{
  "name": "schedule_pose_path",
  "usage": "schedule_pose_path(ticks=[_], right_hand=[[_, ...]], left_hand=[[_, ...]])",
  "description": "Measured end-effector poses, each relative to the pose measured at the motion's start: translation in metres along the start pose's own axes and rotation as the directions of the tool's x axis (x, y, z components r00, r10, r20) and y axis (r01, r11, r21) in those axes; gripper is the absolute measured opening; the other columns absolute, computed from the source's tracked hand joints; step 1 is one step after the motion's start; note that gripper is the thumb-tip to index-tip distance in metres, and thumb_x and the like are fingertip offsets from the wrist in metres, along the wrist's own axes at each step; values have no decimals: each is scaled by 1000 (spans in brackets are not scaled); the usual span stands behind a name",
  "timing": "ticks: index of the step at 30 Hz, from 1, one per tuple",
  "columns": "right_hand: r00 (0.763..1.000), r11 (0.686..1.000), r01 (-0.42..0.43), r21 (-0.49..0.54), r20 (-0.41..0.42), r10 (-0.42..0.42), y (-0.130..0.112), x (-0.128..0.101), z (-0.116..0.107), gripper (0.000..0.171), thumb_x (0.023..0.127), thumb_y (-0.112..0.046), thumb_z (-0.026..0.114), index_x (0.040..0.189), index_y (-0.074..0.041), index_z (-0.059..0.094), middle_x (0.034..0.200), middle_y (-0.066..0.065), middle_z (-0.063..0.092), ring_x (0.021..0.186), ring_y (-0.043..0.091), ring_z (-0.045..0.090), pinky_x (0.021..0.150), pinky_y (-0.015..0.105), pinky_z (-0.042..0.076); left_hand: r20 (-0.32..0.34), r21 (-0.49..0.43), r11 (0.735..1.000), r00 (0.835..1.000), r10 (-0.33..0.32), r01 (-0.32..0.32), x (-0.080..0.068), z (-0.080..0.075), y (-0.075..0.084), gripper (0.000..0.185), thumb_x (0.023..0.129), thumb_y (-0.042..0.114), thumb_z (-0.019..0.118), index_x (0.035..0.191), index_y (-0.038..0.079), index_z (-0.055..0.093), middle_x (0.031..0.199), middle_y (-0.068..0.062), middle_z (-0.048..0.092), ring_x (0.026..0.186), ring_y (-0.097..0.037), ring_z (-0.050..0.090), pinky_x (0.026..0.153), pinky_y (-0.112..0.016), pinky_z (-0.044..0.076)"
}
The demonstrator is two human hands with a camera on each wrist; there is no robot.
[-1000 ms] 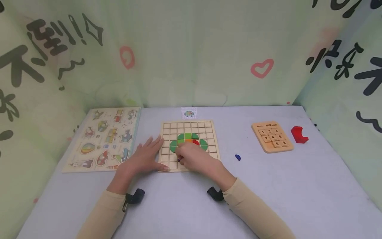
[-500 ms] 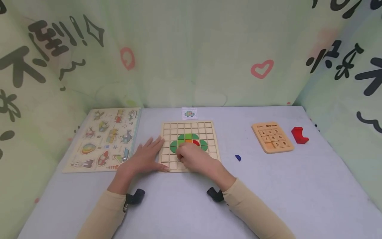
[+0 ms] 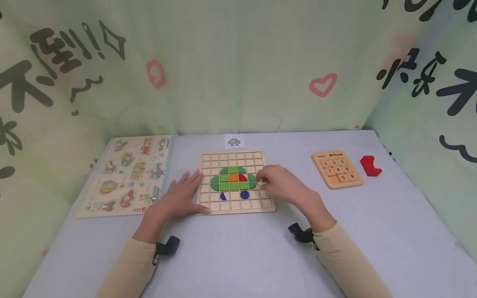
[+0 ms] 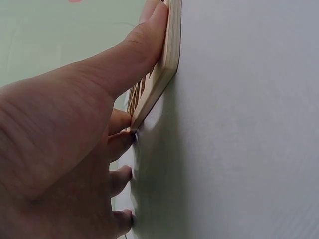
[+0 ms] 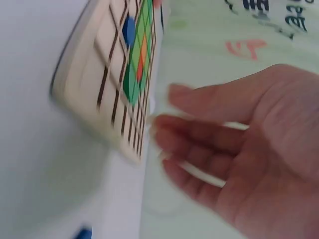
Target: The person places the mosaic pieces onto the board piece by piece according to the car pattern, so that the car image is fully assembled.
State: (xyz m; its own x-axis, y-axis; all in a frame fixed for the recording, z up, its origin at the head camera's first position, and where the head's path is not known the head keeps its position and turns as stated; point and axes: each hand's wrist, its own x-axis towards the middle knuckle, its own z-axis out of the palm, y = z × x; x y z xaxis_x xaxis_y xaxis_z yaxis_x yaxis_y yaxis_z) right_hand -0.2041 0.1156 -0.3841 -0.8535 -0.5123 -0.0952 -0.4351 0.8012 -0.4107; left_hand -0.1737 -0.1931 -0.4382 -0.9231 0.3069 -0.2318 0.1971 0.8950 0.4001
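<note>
A wooden grid board (image 3: 262, 203) lies mid-table with a green car shape (image 3: 233, 181) of tiles, one orange and one red among them. Two blue pieces (image 3: 244, 194) sit in the row below it. My left hand (image 3: 179, 198) lies flat against the board's left edge, thumb pressed along its front corner (image 4: 169, 55). My right hand (image 3: 285, 186) hovers at the board's right edge, fingers loosely bent and holding nothing (image 5: 239, 149). In the right wrist view the board (image 5: 94, 114) is blurred, and a loose blue piece (image 5: 83, 233) lies on the table.
A wooden picture puzzle (image 3: 130, 174) lies at the left. A small pattern card (image 3: 234, 141) sits behind the board. At the right are a number slide puzzle (image 3: 337, 169) and a red block (image 3: 370, 166). Printed cloth walls close in three sides.
My right hand has left the front middle of the board and moved right to its edge, uncovering two blue pieces in the grid. The left hand has stayed put.
</note>
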Motion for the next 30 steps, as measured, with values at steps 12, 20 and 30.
schedule_pose_path(ticks=[12,20,30], right_hand=[[951,962,-258,-91,153,269,55,-25,-13,15,81,-5,76,75,-8,63,73,4,61,65,17,52,56,26,41],[967,980,-194,-37,159,197,52,-21,-7,15,81,0,70,74,-8,60,69,3,57,63,15,50,56,25,40],[984,990,-136,45,125,130,36,-9,-3,15,83,-1,71,77,-9,60,71,3,56,66,16,50,58,26,40]], left_hand=[[2,-7,1000,1000,-19,19,-3,0,-1,118,72,65,77,160,13,17,169,-8,10,156,-39,3,121,-68,9],[-4,-20,1000,1000,-12,12,-1,2,-1,119,72,66,76,160,14,18,169,-7,11,156,-39,3,121,-68,8],[-1,-25,1000,1000,-8,8,1,3,-4,121,70,69,75,161,15,16,169,-6,10,156,-37,2,122,-68,6]])
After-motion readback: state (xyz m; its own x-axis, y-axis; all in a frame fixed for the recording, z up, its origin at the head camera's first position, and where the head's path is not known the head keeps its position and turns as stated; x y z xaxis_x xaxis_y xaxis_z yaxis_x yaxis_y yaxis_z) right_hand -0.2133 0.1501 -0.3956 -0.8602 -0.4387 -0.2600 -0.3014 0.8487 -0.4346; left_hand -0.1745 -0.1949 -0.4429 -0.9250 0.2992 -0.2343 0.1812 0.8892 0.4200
